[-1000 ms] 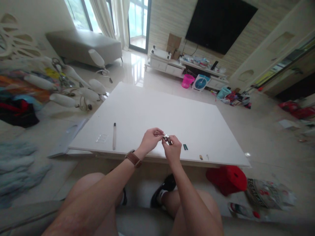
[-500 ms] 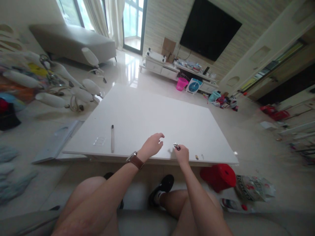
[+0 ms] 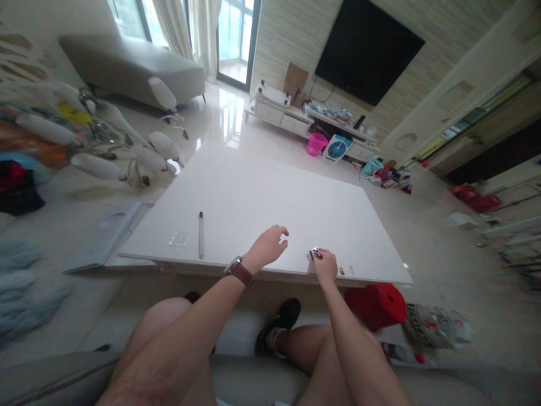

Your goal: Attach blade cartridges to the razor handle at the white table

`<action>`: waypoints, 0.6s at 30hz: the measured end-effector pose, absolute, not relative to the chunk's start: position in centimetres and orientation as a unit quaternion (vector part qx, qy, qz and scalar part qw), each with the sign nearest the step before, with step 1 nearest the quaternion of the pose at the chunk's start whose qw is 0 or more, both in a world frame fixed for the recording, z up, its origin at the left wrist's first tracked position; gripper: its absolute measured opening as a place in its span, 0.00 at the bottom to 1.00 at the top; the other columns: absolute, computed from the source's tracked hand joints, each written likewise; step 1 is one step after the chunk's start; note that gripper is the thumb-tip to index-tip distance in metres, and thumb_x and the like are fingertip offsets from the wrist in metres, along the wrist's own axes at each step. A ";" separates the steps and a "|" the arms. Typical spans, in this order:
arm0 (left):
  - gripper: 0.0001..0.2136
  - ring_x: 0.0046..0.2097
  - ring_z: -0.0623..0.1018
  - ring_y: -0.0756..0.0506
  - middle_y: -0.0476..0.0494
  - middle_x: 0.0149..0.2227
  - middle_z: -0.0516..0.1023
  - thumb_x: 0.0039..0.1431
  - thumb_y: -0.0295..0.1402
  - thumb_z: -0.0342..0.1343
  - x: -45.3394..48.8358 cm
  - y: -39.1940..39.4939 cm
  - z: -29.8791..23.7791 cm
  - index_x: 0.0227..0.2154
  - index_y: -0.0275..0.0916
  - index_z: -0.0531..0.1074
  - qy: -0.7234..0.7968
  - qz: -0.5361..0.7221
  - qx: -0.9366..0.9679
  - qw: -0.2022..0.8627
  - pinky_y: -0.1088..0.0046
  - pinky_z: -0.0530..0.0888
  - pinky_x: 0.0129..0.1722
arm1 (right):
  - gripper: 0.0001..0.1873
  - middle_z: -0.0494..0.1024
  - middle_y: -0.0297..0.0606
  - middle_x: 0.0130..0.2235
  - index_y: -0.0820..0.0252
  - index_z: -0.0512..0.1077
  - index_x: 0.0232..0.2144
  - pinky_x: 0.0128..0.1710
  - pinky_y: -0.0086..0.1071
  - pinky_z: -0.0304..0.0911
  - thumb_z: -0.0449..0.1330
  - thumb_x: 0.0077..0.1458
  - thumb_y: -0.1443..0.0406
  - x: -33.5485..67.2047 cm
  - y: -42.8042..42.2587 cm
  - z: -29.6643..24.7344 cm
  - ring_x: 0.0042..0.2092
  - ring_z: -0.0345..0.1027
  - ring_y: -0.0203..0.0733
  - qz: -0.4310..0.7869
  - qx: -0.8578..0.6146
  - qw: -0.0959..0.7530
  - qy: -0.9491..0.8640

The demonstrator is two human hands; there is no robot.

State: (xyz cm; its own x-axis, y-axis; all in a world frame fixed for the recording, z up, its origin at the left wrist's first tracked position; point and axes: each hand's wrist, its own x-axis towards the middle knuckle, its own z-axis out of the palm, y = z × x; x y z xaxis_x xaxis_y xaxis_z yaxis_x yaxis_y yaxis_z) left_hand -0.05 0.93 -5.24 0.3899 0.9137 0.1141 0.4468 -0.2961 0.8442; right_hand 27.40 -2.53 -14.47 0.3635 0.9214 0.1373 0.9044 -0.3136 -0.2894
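Observation:
I sit at a low white table (image 3: 253, 192). My right hand (image 3: 326, 266) rests near the table's front edge, fingers pinched on a small dark and silver object (image 3: 315, 252) that I cannot name. My left hand (image 3: 269, 246), with a brown watch strap on its wrist, hovers just left of it above the tabletop, fingers loosely curled and apart, holding nothing. Two tiny bits (image 3: 345, 271) lie on the table to the right of my right hand.
A white pen-like stick (image 3: 201, 234) and a clear plastic piece (image 3: 180, 238) lie on the table's left part. A red stool (image 3: 376, 303) and a printed bag (image 3: 435, 331) sit on the floor at right. Lamp parts (image 3: 105, 163) clutter the left floor.
The two hands, held together on the small object a second ago, have parted. The right hand has lowered the object to the table's front edge; the left hand has let go and opened.

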 end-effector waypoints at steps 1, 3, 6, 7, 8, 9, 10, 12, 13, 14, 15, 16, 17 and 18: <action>0.10 0.41 0.78 0.43 0.40 0.45 0.75 0.60 0.28 0.53 0.0 0.9 -5.2 0.43 0.38 0.73 0.458 0.307 0.745 0.376 0.66 0.74 0.45 | 0.14 0.79 0.44 0.47 0.58 0.81 0.37 0.39 0.32 0.56 0.57 0.59 0.59 27.7 -2.5 -14.6 0.47 0.66 0.47 0.028 -0.811 0.159 -0.562; 0.09 0.42 0.78 0.43 0.40 0.45 0.75 0.60 0.28 0.53 0.0 0.8 -5.2 0.43 0.39 0.73 0.455 0.302 0.749 0.375 0.66 0.74 0.45 | 0.15 0.80 0.45 0.43 0.59 0.81 0.38 0.39 0.33 0.56 0.56 0.59 0.60 28.3 -2.5 -14.8 0.44 0.67 0.47 0.029 -0.814 0.155 -0.559; 0.09 0.42 0.78 0.43 0.40 0.45 0.75 0.61 0.29 0.53 -0.1 0.8 -5.2 0.43 0.39 0.73 0.451 0.293 0.755 0.374 0.65 0.73 0.45 | 0.16 0.80 0.48 0.42 0.62 0.80 0.37 0.39 0.34 0.55 0.55 0.59 0.60 29.0 -2.4 -15.0 0.43 0.67 0.47 0.024 -0.817 0.154 -0.555; 0.09 0.42 0.78 0.42 0.39 0.45 0.75 0.61 0.29 0.53 -0.1 0.8 -5.2 0.43 0.39 0.73 0.451 0.291 0.757 0.372 0.65 0.73 0.45 | 0.16 0.80 0.48 0.42 0.62 0.80 0.37 0.40 0.34 0.55 0.55 0.59 0.60 29.2 -2.3 -15.1 0.43 0.67 0.47 0.023 -0.818 0.154 -0.554; 0.10 0.42 0.78 0.42 0.39 0.45 0.75 0.61 0.29 0.53 -0.2 0.8 -5.2 0.44 0.39 0.73 0.451 0.289 0.758 0.371 0.65 0.73 0.45 | 0.17 0.80 0.49 0.43 0.63 0.80 0.37 0.40 0.34 0.55 0.55 0.59 0.59 29.3 -2.2 -15.1 0.44 0.67 0.48 0.021 -0.818 0.154 -0.554; 0.10 0.43 0.78 0.42 0.39 0.45 0.75 0.61 0.29 0.53 -0.2 0.8 -5.2 0.44 0.39 0.73 0.452 0.288 0.759 0.369 0.65 0.73 0.45 | 0.17 0.80 0.48 0.42 0.63 0.80 0.37 0.41 0.34 0.55 0.55 0.59 0.59 29.5 -2.1 -15.1 0.44 0.67 0.48 0.021 -0.818 0.153 -0.554; 0.09 0.43 0.78 0.42 0.39 0.46 0.75 0.61 0.29 0.53 -0.2 0.8 -5.2 0.44 0.39 0.73 0.453 0.288 0.760 0.368 0.65 0.73 0.45 | 0.17 0.80 0.48 0.42 0.63 0.80 0.37 0.41 0.34 0.55 0.56 0.58 0.58 29.6 -2.0 -15.2 0.43 0.67 0.48 0.022 -0.818 0.151 -0.555; 0.09 0.43 0.78 0.42 0.40 0.46 0.75 0.61 0.29 0.53 -0.2 0.9 -5.1 0.43 0.39 0.73 0.455 0.287 0.760 0.365 0.66 0.74 0.45 | 0.16 0.80 0.47 0.42 0.62 0.80 0.36 0.41 0.34 0.56 0.57 0.56 0.58 29.8 -1.9 -15.3 0.43 0.68 0.48 0.025 -0.817 0.147 -0.557; 0.10 0.43 0.78 0.42 0.40 0.46 0.75 0.61 0.29 0.53 -0.2 0.9 -5.1 0.44 0.39 0.73 0.456 0.286 0.760 0.364 0.66 0.74 0.45 | 0.15 0.80 0.47 0.42 0.61 0.80 0.36 0.41 0.34 0.56 0.57 0.56 0.59 30.0 -1.8 -15.4 0.43 0.68 0.47 0.027 -0.817 0.146 -0.557; 0.10 0.43 0.78 0.42 0.40 0.46 0.75 0.61 0.29 0.53 -0.2 0.9 -5.1 0.44 0.39 0.73 0.458 0.285 0.760 0.363 0.65 0.74 0.46 | 0.15 0.80 0.47 0.42 0.61 0.81 0.36 0.41 0.34 0.57 0.57 0.55 0.59 30.2 -1.8 -15.4 0.43 0.69 0.47 0.028 -0.819 0.145 -0.555; 0.10 0.43 0.78 0.42 0.40 0.46 0.75 0.61 0.30 0.53 -0.2 0.9 -5.0 0.44 0.39 0.73 0.460 0.282 0.759 0.363 0.65 0.74 0.46 | 0.15 0.80 0.47 0.42 0.61 0.81 0.36 0.40 0.34 0.57 0.57 0.55 0.59 30.4 -1.8 -15.4 0.42 0.69 0.47 0.029 -0.821 0.144 -0.551; 0.10 0.43 0.78 0.42 0.40 0.46 0.75 0.61 0.30 0.53 -0.2 0.8 -5.0 0.44 0.39 0.74 0.463 0.279 0.759 0.363 0.65 0.74 0.46 | 0.16 0.81 0.48 0.42 0.61 0.81 0.36 0.39 0.35 0.57 0.57 0.55 0.59 30.7 -1.9 -15.4 0.42 0.70 0.48 0.029 -0.826 0.144 -0.545; 0.10 0.43 0.78 0.42 0.40 0.46 0.75 0.61 0.30 0.53 -0.3 0.8 -4.9 0.44 0.39 0.74 0.464 0.276 0.759 0.363 0.65 0.74 0.47 | 0.16 0.81 0.49 0.42 0.61 0.81 0.37 0.38 0.35 0.57 0.56 0.55 0.59 31.0 -2.0 -15.3 0.41 0.70 0.48 0.029 -0.831 0.143 -0.536; 0.10 0.43 0.78 0.42 0.40 0.46 0.75 0.61 0.30 0.53 -0.3 0.7 -4.8 0.44 0.39 0.74 0.466 0.273 0.760 0.362 0.65 0.74 0.47 | 0.17 0.81 0.50 0.42 0.61 0.81 0.37 0.37 0.36 0.57 0.56 0.55 0.58 31.3 -2.1 -15.2 0.40 0.70 0.49 0.028 -0.838 0.143 -0.525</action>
